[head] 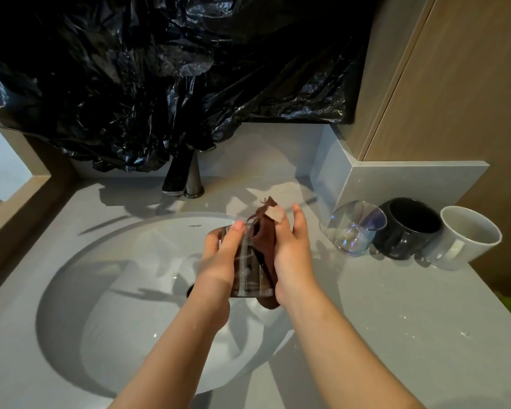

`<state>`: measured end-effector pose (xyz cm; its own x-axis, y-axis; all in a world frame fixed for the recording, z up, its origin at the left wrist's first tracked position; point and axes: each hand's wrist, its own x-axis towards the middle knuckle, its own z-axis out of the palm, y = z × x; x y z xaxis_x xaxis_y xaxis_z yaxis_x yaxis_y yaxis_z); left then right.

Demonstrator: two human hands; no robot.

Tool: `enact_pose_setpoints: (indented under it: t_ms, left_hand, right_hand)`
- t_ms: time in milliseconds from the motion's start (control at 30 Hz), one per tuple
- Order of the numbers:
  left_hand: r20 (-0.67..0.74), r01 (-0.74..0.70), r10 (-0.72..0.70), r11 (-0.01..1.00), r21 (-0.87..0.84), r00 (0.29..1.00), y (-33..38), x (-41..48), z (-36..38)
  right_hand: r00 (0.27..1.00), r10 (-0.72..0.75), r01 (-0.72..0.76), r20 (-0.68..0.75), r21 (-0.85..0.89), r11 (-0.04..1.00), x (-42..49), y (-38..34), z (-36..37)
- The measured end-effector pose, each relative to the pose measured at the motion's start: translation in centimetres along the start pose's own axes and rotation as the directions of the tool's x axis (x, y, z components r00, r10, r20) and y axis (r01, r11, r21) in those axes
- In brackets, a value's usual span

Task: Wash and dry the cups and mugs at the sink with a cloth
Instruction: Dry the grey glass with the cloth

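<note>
The smoked glass cup (250, 276) was held over the right part of the sink (115, 290), mouth pointing toward the worktop's back edge. Black plastic sheeting (160, 69) hung over the back edge, above the faucet (189, 178). The grey worktop (396, 320) carried three vessels tipped on their sides in a row at its back right corner, each touching the next: a white mug (466, 240), a black mug (407, 228) and a clear glass (354, 228) nearest the sink. The left hand (219, 255) gripped the smoked glass cup's left wall, fingers curled round it. The right hand (292, 252) held a brown cloth (263, 240) against its right wall, fingers nearly straight, thumb hidden.
</note>
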<state>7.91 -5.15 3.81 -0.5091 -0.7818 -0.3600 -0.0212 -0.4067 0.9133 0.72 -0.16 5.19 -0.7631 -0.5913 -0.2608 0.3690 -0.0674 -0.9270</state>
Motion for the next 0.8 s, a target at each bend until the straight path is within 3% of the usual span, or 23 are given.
enact_pose_setpoints:
  t_ms: [100, 133, 233, 300, 400, 467, 567, 700, 733, 800]
  left_hand:
    - [-0.023, -0.001, 0.001, 1.000, -0.015, 1.000, 0.2, -0.1, -0.1]
    - [-0.037, 0.002, -0.002, 1.000, -0.007, 0.999, 0.2, 0.0, -0.2]
    - [-0.081, -0.006, 0.008, 1.000, 0.019, 0.997, 0.0, 0.1, 0.1]
    - [-0.119, -0.022, 0.027, 0.999, 0.041, 0.993, -0.2, 0.2, 0.2]
    - [-0.136, -0.064, 0.076, 0.994, 0.093, 0.988, -0.1, 0.3, 0.1]
    - [-0.111, -0.077, 0.088, 0.992, 0.098, 0.990, 0.2, 0.2, 0.2]
    - [-0.062, -0.091, 0.099, 0.990, 0.111, 0.993, 0.5, -0.5, 0.7]
    - [-0.032, -0.036, 0.038, 0.998, 0.057, 0.999, 0.9, -1.3, 1.1]
    - [-0.037, -0.035, 0.037, 0.998, 0.051, 0.999, 1.0, -1.3, 1.3]
    - [-0.060, -0.032, 0.032, 0.999, 0.005, 0.998, 1.2, -0.8, 1.4]
  right_hand:
    - [0.997, 0.074, -0.069, 0.005, -0.306, 0.949, 0.0, 0.5, 0.2]
    - [0.995, 0.097, -0.085, 0.020, -0.322, 0.943, 0.1, 0.9, -0.2]
    - [0.943, 0.332, -0.318, 0.033, -0.216, 0.923, -0.2, 0.0, 0.2]
    - [0.952, 0.271, -0.254, 0.141, -0.126, 0.959, -0.1, 0.2, -0.3]
    - [0.966, 0.183, -0.191, 0.185, 0.025, 0.981, -0.4, -0.1, -0.5]
    - [0.971, 0.160, -0.174, 0.175, 0.067, 0.982, -0.7, -0.4, -0.3]
    - [0.999, 0.006, -0.006, 0.049, 0.012, 1.000, -0.3, 0.2, 0.0]
    - [0.991, 0.130, -0.130, 0.011, 0.157, 0.979, 0.5, -0.2, -0.4]
    - [0.993, 0.119, -0.117, -0.005, 0.163, 0.980, 0.5, -0.2, -0.4]
    - [0.999, -0.038, 0.038, 0.002, -0.005, 0.999, 0.2, 1.0, -0.1]
